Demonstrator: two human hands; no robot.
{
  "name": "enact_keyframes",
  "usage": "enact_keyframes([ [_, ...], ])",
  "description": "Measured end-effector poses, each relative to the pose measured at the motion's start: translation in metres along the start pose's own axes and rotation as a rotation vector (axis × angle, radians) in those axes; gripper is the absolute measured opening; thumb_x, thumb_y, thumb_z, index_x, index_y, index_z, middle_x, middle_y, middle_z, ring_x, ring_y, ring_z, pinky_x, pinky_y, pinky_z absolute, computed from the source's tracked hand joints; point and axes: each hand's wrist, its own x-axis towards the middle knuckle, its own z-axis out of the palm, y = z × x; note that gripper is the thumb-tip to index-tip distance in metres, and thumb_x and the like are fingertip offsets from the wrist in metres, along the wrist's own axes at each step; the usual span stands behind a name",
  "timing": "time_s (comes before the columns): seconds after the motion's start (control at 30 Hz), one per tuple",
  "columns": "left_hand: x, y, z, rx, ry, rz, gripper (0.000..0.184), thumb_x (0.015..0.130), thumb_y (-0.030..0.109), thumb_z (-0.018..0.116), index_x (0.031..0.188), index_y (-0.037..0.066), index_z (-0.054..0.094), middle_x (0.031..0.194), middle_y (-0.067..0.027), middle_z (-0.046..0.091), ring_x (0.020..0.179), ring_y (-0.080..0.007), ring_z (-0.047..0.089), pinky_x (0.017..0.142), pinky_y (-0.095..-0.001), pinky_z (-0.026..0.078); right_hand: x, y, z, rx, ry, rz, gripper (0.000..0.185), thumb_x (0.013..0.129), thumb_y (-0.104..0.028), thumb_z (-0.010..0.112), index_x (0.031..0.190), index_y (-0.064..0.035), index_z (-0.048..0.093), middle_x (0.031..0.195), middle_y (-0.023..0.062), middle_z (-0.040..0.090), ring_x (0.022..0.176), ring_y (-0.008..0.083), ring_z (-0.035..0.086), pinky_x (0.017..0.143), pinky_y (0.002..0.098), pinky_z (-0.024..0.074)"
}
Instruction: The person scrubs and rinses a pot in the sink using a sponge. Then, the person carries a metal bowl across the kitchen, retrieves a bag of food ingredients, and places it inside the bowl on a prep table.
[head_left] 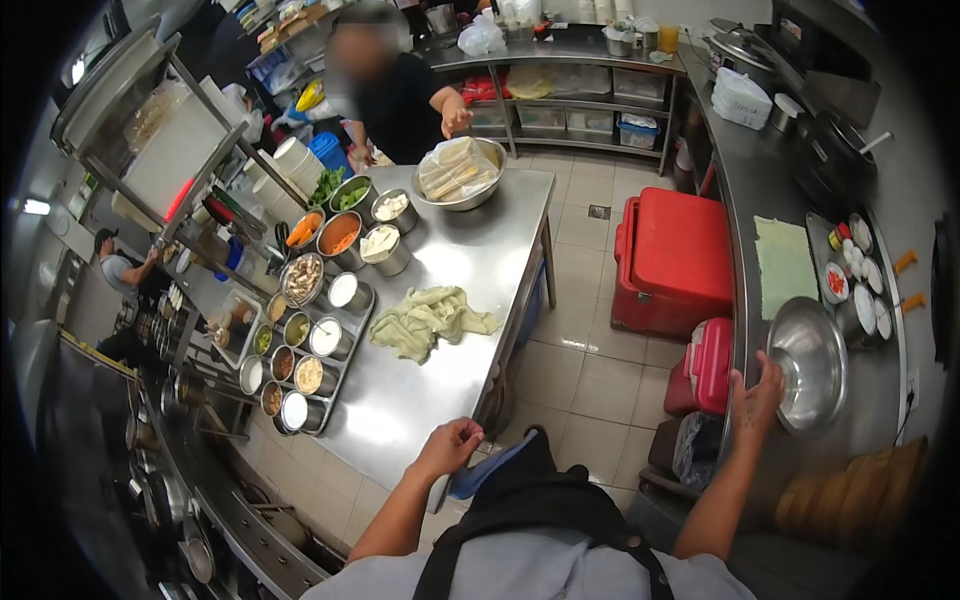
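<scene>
My left hand (449, 449) hangs by the near edge of the steel table (455, 385), its fingers curled in with nothing visible in them. On the right, my right hand (757, 403) is at the left rim of a large steel mixing bowl (812, 365), thumb and fingers apart. Whether the fingers touch the rim I cannot tell. The bowl sits on the right-hand counter, beside a pale green cloth (785, 262). A crumpled light green cloth (430, 320) lies on the table beyond my left hand.
A tray (345, 375) of several steel containers lines the table's left side. Another person (400, 110) stands at the far end by a bowl with a plastic-wrapped item (458, 170). Red coolers (675, 260) stand on the floor between table and counter. A second person (122, 270) is far left.
</scene>
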Motion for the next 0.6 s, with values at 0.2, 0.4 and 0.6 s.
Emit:
enact_keyframes([
  [0.2, 0.102, 0.005, 0.002, -0.098, -0.083, 0.020, 0.019, 0.085, 0.022, 0.063, 0.091, 0.004, 0.062, 0.075, -0.0096, 0.063, 0.064, -0.0207, 0.058, 0.061, -0.0322, 0.046, 0.022, 0.005, 0.098, -0.023, -0.312, -0.225, 0.043, 0.068, -0.015, 0.074, 0.105, -0.0023, 0.057, 0.104, 0.0180, 0.058, 0.102, 0.0370, 0.053, 0.090, 0.0422, 0.0417],
  [0.4, 0.213, 0.028, -0.025, -0.110, -0.111, 0.130, 0.019, 0.085, 0.022, 0.061, 0.089, 0.004, 0.061, 0.080, -0.0120, 0.063, 0.069, -0.0253, 0.060, 0.063, -0.0345, 0.047, 0.057, -0.018, 0.135, 0.122, -0.790, -0.009, 0.045, 0.067, -0.017, 0.074, 0.104, 0.0013, 0.058, 0.095, 0.0182, 0.060, 0.092, 0.0320, 0.059, 0.082, 0.0384, 0.0463],
  [0.6, 0.305, 0.038, -0.055, -0.215, -0.042, 0.330, 0.017, 0.083, 0.019, 0.065, 0.094, 0.006, 0.062, 0.085, -0.0070, 0.063, 0.070, -0.0187, 0.059, 0.063, -0.0299, 0.046, 0.113, -0.043, 0.176, 0.078, -0.724, -0.060, 0.043, 0.069, -0.014, 0.074, 0.106, 0.0009, 0.058, 0.096, 0.0168, 0.060, 0.089, 0.0310, 0.060, 0.080, 0.0394, 0.0469],
])
